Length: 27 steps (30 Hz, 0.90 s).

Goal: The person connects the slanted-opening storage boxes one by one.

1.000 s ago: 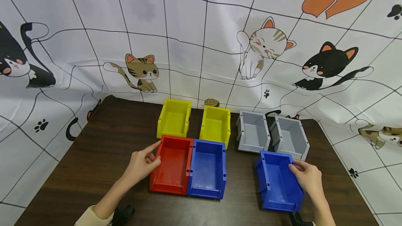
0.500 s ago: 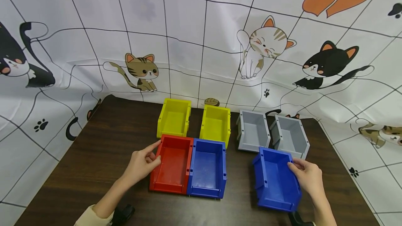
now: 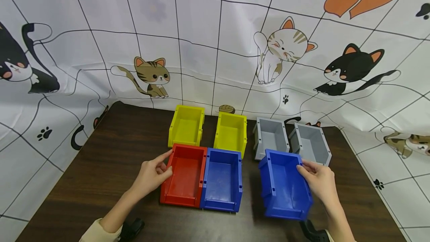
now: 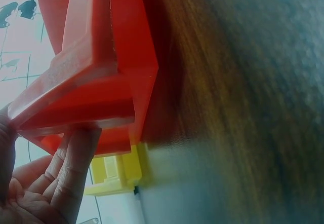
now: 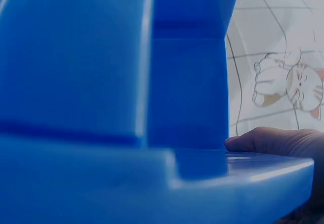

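My left hand [image 3: 152,176] pinches the left side wall of a red plastic bin [image 3: 184,176], which lies on the table; the left wrist view shows the fingers [image 4: 76,165] tucked under its rim. Against the red bin's right side stands a blue bin [image 3: 222,180]. My right hand [image 3: 319,182] grips the right wall of a second blue bin [image 3: 287,186], thumb inside and the other fingers mostly hidden behind the wall. This bin is slightly tilted and seems lifted, with a shadow on the table to its lower left. A gap separates the two blue bins.
Two yellow bins [image 3: 186,124] stand behind the red and blue pair. Two grey bins [image 3: 271,139] are at the back right, close behind the held blue bin. A white cat-print sheet [image 3: 198,47] hangs past the far edge of the dark wooden table [image 3: 111,152].
The right hand has moved left and a little away from me with the second blue bin, narrowing the gap to the other blue bin. My left hand and the red bin have stayed put.
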Tool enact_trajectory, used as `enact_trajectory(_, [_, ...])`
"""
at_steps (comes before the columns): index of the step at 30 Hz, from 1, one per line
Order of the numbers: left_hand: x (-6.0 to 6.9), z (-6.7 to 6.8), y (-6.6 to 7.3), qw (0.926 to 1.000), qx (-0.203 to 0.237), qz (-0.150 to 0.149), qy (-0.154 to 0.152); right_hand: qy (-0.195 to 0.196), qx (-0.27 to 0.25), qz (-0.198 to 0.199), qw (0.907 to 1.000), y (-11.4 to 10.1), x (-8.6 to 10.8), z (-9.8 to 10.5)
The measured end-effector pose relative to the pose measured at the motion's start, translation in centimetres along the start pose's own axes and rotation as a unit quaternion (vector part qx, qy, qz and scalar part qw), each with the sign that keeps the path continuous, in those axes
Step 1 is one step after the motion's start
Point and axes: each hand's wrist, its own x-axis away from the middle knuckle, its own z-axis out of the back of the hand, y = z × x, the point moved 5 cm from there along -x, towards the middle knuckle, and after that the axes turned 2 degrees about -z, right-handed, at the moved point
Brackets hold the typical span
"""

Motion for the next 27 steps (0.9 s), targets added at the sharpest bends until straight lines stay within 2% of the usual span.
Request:
enact_trajectory(17, [0.0,0.1,0.1,1.0000,-0.001,0.000,0.003,-0.037,-0.059,0.007,0.9975,-2.9,-1.1,-2.6])
enact_trajectory(27, [0.0,0.0,0.2,1.0000,0.002,0.004,0.000,-0.037,-0.046,0.013,0.9982,-3.2,-1.3,-3.4])
